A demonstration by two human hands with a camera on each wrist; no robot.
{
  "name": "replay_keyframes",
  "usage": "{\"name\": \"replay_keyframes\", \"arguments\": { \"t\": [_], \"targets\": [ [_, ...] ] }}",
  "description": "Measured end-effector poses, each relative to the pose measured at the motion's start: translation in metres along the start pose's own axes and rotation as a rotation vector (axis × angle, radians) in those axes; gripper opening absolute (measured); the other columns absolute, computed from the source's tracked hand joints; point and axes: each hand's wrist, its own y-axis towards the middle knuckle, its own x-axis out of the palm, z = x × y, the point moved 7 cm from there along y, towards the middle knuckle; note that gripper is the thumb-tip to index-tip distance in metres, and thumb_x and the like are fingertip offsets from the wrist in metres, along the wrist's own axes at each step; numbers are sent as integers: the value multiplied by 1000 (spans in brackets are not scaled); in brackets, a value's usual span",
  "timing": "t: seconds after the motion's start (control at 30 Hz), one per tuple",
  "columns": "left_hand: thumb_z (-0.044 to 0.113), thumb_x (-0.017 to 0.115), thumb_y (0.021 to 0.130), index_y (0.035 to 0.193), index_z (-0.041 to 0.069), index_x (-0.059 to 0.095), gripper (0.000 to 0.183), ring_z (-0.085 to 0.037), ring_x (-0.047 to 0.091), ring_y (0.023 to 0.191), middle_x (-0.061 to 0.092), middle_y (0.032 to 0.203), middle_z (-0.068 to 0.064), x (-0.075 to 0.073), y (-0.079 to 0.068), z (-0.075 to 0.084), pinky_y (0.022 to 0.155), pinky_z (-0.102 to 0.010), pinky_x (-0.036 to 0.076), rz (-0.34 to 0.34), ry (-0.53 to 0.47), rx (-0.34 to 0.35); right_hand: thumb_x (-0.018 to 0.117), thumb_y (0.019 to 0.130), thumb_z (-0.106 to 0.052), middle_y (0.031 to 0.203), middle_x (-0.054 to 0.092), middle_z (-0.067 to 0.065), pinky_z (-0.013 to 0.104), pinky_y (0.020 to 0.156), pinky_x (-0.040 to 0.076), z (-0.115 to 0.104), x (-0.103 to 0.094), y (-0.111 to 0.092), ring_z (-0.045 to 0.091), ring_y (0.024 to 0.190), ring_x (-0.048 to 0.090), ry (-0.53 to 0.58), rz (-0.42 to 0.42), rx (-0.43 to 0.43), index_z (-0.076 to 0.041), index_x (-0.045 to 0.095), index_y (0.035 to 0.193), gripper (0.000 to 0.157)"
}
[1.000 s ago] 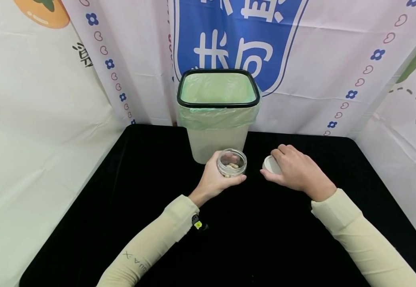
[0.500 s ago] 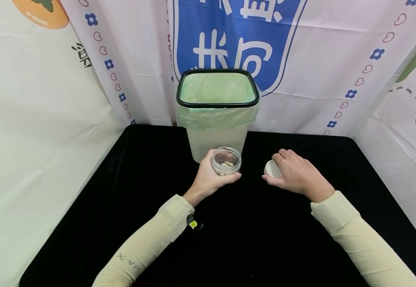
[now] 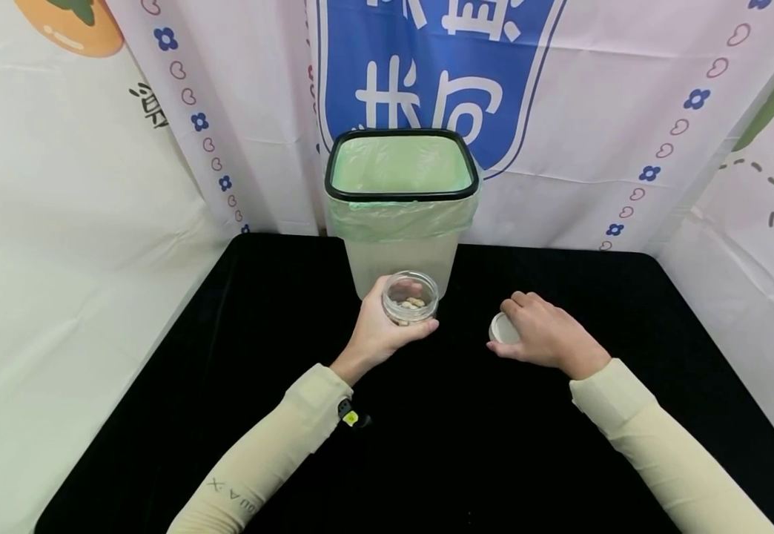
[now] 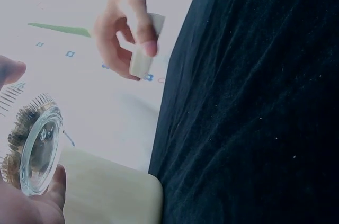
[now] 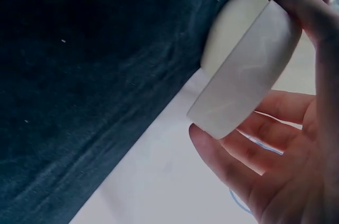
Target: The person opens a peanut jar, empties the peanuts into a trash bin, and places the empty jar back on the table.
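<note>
My left hand [image 3: 376,326] grips a clear jar [image 3: 411,316] from its left side, thumb along the near side. The jar's open mouth faces up toward me, and light tan pieces like unshelled peanuts [image 3: 414,302] lie inside. In the left wrist view the jar's thick base [image 4: 41,152] shows, with brownish contents behind the ribbed wall. Off to the right, my right hand [image 3: 550,337] holds a round off-white lid [image 3: 505,328] by its edge. Thumb and fingertips pinch the lid [image 5: 243,70] in the right wrist view. Both hands are above the black table, apart from each other.
Just beyond the jar stands a pale waste bin [image 3: 400,256] with a black rim [image 3: 403,197] and a green liner bag [image 3: 400,221] folded over it. Black cloth covers the table [image 3: 260,334]. Printed white curtains [image 3: 560,185] hang behind and at both sides.
My left hand has moved left and slightly away from me with the jar. The right hand, still holding the lid, has shifted a little toward me.
</note>
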Motion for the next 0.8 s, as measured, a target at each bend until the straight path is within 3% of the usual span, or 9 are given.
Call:
{"name": "replay_keyframes", "arguments": {
  "t": [0.6, 0.8],
  "targets": [
    [15, 94, 77, 139, 7, 53, 75, -26, 65, 125, 70, 131, -9, -14, -6, 2, 108, -37, 54, 35, 19, 12, 83, 86, -49, 108, 67, 11, 41, 73, 56, 5, 18, 0, 23, 89, 61, 33, -20, -33, -1, 69, 124, 63],
    [14, 94, 78, 138, 9, 54, 73, -26, 66, 122, 70, 131, -8, -22, -8, 2, 103, -30, 55, 52, 24, 21, 85, 85, -49, 109, 66, 12, 40, 72, 57, 7, 22, -1, 24, 90, 61, 24, -24, -41, -1, 69, 125, 64]
  ]
}}
